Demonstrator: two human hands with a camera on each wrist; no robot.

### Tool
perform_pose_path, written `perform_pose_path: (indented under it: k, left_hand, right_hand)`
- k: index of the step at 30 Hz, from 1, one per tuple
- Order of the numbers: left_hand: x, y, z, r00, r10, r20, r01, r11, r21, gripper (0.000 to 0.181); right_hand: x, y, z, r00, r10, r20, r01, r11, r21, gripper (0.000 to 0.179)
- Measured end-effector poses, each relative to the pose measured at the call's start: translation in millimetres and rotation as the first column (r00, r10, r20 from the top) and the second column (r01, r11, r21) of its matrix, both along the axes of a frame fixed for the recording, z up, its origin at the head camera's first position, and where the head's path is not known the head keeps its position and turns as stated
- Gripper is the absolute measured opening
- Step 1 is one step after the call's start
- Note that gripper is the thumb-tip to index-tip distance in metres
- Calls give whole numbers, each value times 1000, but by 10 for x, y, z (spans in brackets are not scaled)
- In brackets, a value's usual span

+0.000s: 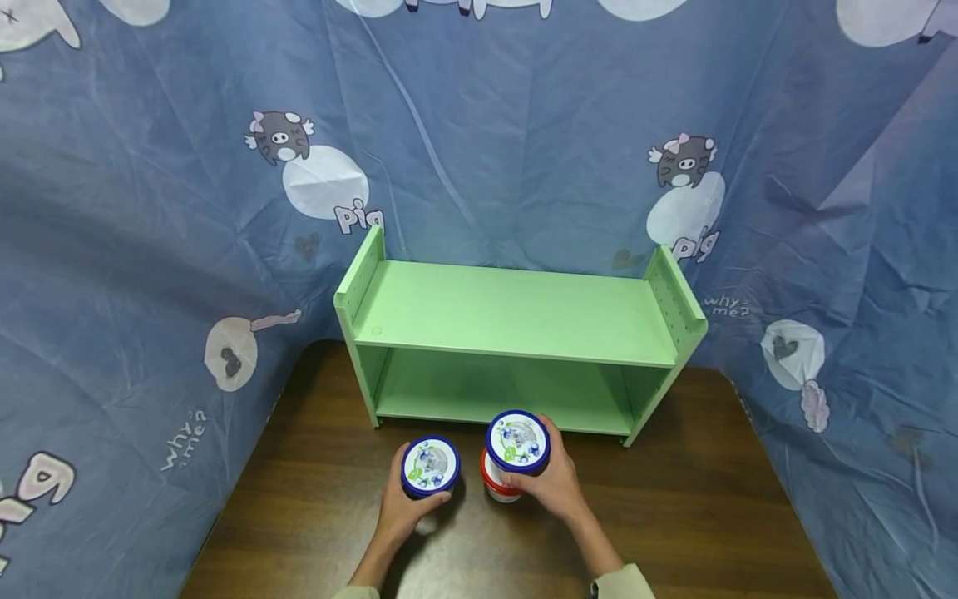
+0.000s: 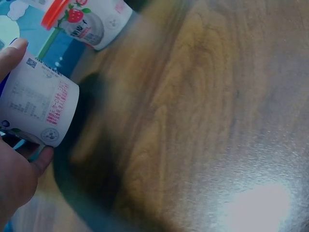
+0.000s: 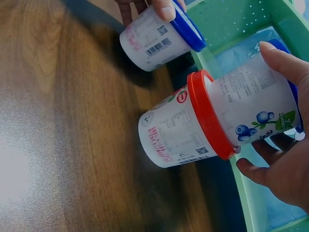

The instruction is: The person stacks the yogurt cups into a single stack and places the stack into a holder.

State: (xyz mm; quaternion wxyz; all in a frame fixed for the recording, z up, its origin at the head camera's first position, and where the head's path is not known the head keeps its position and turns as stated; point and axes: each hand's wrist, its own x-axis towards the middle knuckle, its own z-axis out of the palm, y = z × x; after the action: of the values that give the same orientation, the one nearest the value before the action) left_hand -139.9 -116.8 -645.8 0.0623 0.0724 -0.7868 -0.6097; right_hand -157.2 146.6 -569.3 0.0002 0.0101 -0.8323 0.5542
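CLERK: Item one, fingers of the left hand (image 1: 399,499)?

CHECKER: Grasping. Curled round one blueberry tub with blue lid (image 1: 430,464), lower centre of the head view; thumb across the near side, other fingers round its left. Gap between thumb and fingers: the tub's width. Cannot tell whether its base touches the table.

CLERK: Item two, fingers of the right hand (image 1: 555,482)?

CHECKER: Grasping likewise. A second blueberry tub (image 3: 253,99), also blue-lidded, lies in their grip at right of the right wrist view; thumb on one side, fingers on the opposite side.

CLERK: Beneath it?

CHECKER: One strawberry tub with red lid (image 3: 174,135), centre of the same view. The gripped tub's base meets or nearly meets the red lid; contact unclear.

CLERK: Pose of hands and forearms?

CHECKER: Left forearm slants up and rightward from the bottom edge; right forearm slants up and leftward. Palms face inward. Pale sleeves (image 1: 624,582), at the bottom edge.

CLERK: Surroundings?

CHECKER: Dark wood-grain table (image 1: 674,516), lower frame; green two-tier shelf (image 1: 509,312), centre; blue pig-print curtain (image 1: 486,125), upper frame.
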Motion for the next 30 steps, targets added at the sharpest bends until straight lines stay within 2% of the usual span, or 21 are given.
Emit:
perform_pose_path:
  k: [7, 20, 30]
  left_hand:
    - [-27, -8, 124, 1000, -8, -2, 8, 1000, 4, 111]
    - [-79, 13, 566, 999, -25, -47, 24, 999, -22, 110]
    - [-85, 46, 808, 996, -37, -86, 31, 998, -62, 109]
  right_hand:
    - [1, 5, -14, 1000, 3, -5, -3, 1000, -1, 109]
    - [5, -3, -5, 1000, 8, -8, -8, 1000, -13, 108]
    - [9, -8, -4, 1000, 9, -7, -9, 1000, -11, 108]
